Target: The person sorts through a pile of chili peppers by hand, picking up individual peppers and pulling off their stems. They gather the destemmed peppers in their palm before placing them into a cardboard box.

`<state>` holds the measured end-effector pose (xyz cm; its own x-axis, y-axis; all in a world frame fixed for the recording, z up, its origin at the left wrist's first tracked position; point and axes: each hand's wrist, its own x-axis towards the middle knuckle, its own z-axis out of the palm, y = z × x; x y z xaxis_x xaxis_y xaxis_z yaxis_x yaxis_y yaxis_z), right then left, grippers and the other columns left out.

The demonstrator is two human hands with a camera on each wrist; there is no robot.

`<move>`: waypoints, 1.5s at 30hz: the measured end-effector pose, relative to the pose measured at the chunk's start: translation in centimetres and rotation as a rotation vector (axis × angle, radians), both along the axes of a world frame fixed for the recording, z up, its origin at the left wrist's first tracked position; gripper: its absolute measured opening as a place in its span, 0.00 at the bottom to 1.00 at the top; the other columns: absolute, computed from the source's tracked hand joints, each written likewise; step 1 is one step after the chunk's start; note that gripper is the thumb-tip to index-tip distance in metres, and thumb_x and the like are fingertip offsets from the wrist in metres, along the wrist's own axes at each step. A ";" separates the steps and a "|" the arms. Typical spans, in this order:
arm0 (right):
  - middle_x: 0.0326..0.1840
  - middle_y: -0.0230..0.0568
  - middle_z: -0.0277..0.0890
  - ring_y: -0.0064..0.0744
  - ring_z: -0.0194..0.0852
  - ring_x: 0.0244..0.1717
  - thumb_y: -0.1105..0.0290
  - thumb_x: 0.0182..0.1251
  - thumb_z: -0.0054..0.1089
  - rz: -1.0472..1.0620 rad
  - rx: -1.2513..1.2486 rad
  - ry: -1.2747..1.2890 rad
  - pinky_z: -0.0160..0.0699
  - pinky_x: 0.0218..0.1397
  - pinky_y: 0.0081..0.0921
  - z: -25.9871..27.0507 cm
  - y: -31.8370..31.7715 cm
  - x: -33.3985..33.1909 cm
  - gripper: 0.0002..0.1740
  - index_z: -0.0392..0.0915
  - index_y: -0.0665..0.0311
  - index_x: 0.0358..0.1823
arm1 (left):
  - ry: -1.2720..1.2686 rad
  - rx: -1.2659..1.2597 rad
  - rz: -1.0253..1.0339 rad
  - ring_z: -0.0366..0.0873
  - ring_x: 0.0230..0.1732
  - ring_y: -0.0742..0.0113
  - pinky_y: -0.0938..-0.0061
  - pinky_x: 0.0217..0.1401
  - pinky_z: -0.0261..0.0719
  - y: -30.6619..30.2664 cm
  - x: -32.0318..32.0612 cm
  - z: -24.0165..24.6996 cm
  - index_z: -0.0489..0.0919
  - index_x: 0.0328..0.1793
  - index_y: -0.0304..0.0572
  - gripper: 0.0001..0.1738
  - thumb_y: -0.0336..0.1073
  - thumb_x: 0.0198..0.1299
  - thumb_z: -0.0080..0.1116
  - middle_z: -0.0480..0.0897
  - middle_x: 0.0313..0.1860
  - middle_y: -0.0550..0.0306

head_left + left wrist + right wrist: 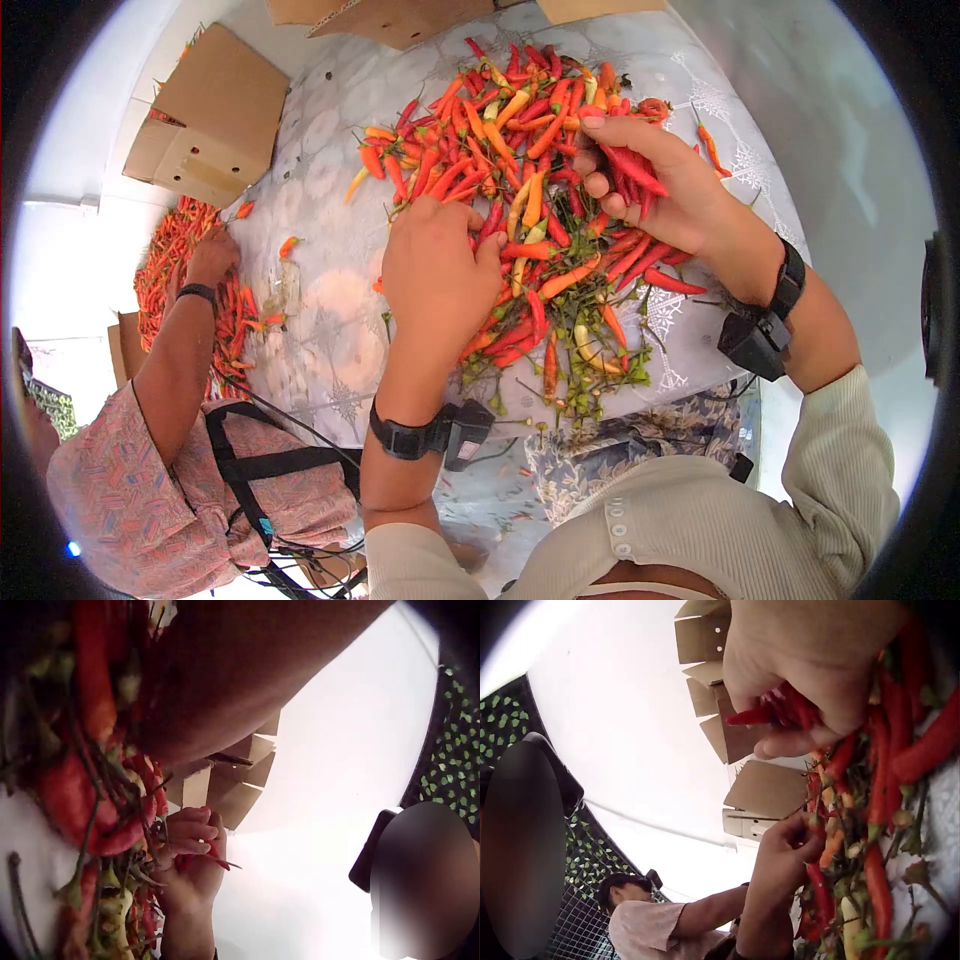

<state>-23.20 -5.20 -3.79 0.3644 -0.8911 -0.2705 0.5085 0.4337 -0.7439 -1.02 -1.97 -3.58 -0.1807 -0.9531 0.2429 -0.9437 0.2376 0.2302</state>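
Observation:
A heap of red, orange and pale yellow chili peppers [520,130] with green stems covers the table's middle. My left hand [440,265] is at the heap's left side; in the right wrist view its thumb and forefinger [776,859] pinch a chili pepper at the heap. My right hand [670,185] is raised over the heap's right side, palm up, fingers curled round several red chili peppers [632,170]. These red peppers [791,709] also show in the right wrist view. In the left wrist view, my right hand [191,862] holds them beyond blurred peppers and stems.
Loose green stems [580,395] lie along the near edge of the patterned tablecloth [330,250]. At the left, another person's hand [212,258] reaches into a second chili heap [175,250] beside a cardboard box [210,115]. More cardboard [400,15] stands at the far edge.

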 end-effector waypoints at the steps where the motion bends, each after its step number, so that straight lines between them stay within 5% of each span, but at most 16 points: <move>1: 0.31 0.31 0.78 0.19 0.75 0.27 0.63 0.67 0.59 0.012 -0.005 -0.004 0.74 0.26 0.13 0.2 0.0 0.0 0.09 0.76 0.62 0.38 | 0.052 0.040 -0.002 0.75 0.41 0.50 0.60 0.46 0.73 0.0 0.1 0.0 0.81 0.34 0.39 0.11 0.36 0.47 0.69 0.76 0.33 0.51; 6: 0.30 0.32 0.79 0.21 0.77 0.26 0.67 0.63 0.65 0.067 -0.187 0.041 0.77 0.28 0.16 -0.7 0.2 0.5 0.08 0.76 0.62 0.37 | 0.488 0.044 -0.036 0.76 0.35 0.60 0.69 0.42 0.74 -0.5 0.7 -0.4 0.79 0.34 0.37 0.12 0.34 0.48 0.70 0.76 0.31 0.53; 12: 0.31 0.29 0.77 0.17 0.75 0.29 0.71 0.57 0.71 0.069 -0.355 0.235 0.77 0.35 0.17 0.3 1.7 1.6 0.15 0.72 0.62 0.39 | 1.232 0.299 -0.219 0.76 0.38 0.75 0.78 0.41 0.75 0.6 -0.5 0.4 0.73 0.47 0.39 0.14 0.30 0.59 0.65 0.79 0.37 0.59; 15: 0.33 0.27 0.77 0.15 0.74 0.31 0.73 0.53 0.74 0.034 -0.505 0.345 0.77 0.36 0.16 -0.2 2.1 2.1 0.17 0.72 0.62 0.39 | 1.248 0.408 -0.282 0.76 0.38 0.77 0.81 0.42 0.75 1.2 -1.0 1.2 0.71 0.48 0.39 0.13 0.28 0.61 0.62 0.79 0.37 0.60; 19: 0.34 0.25 0.77 0.13 0.74 0.33 0.73 0.50 0.76 0.099 -0.326 0.319 0.76 0.35 0.13 0.2 2.1 2.0 0.20 0.75 0.63 0.43 | 1.241 0.429 -0.318 0.77 0.38 0.78 0.82 0.41 0.74 1.3 -0.8 0.8 0.71 0.44 0.39 0.12 0.27 0.60 0.63 0.79 0.36 0.62; 28: 0.28 0.25 0.76 0.14 0.73 0.26 0.64 0.58 0.72 0.231 -0.296 0.232 0.71 0.28 0.14 0.3 2.2 1.7 0.17 0.77 0.64 0.44 | 1.227 0.493 -0.366 0.76 0.31 0.79 0.83 0.33 0.75 1.5 -0.8 0.9 0.73 0.35 0.37 0.09 0.26 0.57 0.65 0.78 0.30 0.63; 31: 0.25 0.20 0.71 0.09 0.66 0.26 0.63 0.60 0.70 0.199 -0.319 0.283 0.65 0.28 0.11 0.5 2.4 2.1 0.12 0.77 0.62 0.31 | 1.139 0.437 -0.367 0.76 0.30 0.79 0.84 0.32 0.75 1.4 -0.6 0.1 0.74 0.36 0.37 0.08 0.25 0.57 0.65 0.78 0.30 0.64; 34: 0.29 0.22 0.75 0.10 0.71 0.29 0.68 0.58 0.72 0.250 -0.426 0.349 0.70 0.31 0.11 0.1 2.2 1.9 0.15 0.77 0.63 0.43 | 1.012 0.383 -0.385 0.75 0.31 0.79 0.83 0.33 0.74 1.3 -0.5 0.0 0.75 0.37 0.38 0.07 0.26 0.58 0.65 0.78 0.31 0.65; 36: 0.30 0.22 0.75 0.09 0.70 0.31 0.69 0.58 0.72 0.234 -0.440 0.318 0.70 0.33 0.10 0.0 2.2 1.8 0.14 0.77 0.63 0.41 | 0.915 0.335 -0.417 0.75 0.32 0.79 0.83 0.34 0.74 1.3 -0.4 0.1 0.75 0.37 0.38 0.07 0.27 0.58 0.65 0.78 0.32 0.65; 42: 0.30 0.19 0.72 0.08 0.66 0.30 0.70 0.57 0.73 0.249 -0.407 0.246 0.65 0.32 0.09 0.5 2.5 1.9 0.12 0.76 0.63 0.36 | 1.329 0.364 -0.277 0.73 0.37 0.78 0.81 0.42 0.73 1.1 -0.5 1.2 0.80 0.41 0.37 0.08 0.31 0.59 0.66 0.79 0.38 0.62; 45: 0.29 0.21 0.72 0.10 0.67 0.30 0.67 0.56 0.73 0.284 -0.496 0.337 0.67 0.33 0.13 0.6 2.8 1.9 0.13 0.77 0.63 0.36 | 1.279 0.421 -0.370 0.75 0.38 0.76 0.80 0.44 0.73 0.4 0.6 1.0 0.81 0.42 0.37 0.09 0.31 0.58 0.67 0.79 0.38 0.61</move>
<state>-21.27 -2.41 -3.20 0.5705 -0.8212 0.0070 0.1292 0.0813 -0.9883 -0.38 -1.52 -2.57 -0.3082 -0.9410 0.1398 0.0743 0.1227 0.9897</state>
